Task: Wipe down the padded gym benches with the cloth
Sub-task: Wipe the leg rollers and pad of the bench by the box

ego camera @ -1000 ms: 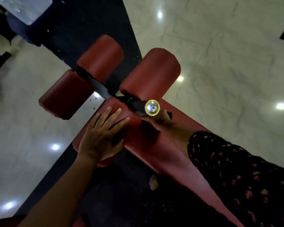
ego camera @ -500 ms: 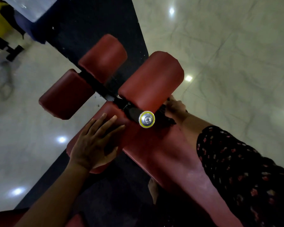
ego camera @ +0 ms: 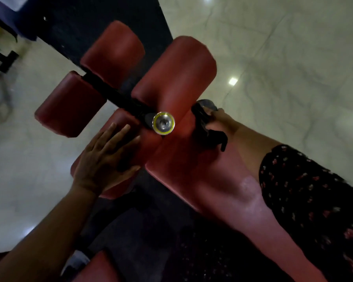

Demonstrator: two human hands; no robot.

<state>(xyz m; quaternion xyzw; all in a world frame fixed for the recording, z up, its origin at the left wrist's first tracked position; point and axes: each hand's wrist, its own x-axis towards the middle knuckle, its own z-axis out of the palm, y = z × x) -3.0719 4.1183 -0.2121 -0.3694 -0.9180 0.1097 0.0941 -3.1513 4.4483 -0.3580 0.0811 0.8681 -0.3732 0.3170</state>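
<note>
A red padded gym bench [ego camera: 192, 165] runs from the lower right up to several red roller pads [ego camera: 175, 78] on a black bar. My left hand [ego camera: 106, 157] lies flat with straight fingers on the near left roller pad. My right hand [ego camera: 218, 123] grips a dark cloth [ego camera: 204, 127] and presses it against the bench's right edge, just below the large roller pad. The fingers are mostly hidden by the cloth. My right sleeve is dark with a small red floral print.
A metal bar end with a yellow ring [ego camera: 163, 123] sticks up between my hands. A dark rubber mat [ego camera: 102, 21] lies under the bench. Glossy pale tile floor [ego camera: 283, 58] surrounds it. Dark equipment [ego camera: 2, 58] stands at the far left.
My right hand has slid with the cloth from the bench top near the bar end out to the bench's right edge. My left hand has stayed on the roller pad.
</note>
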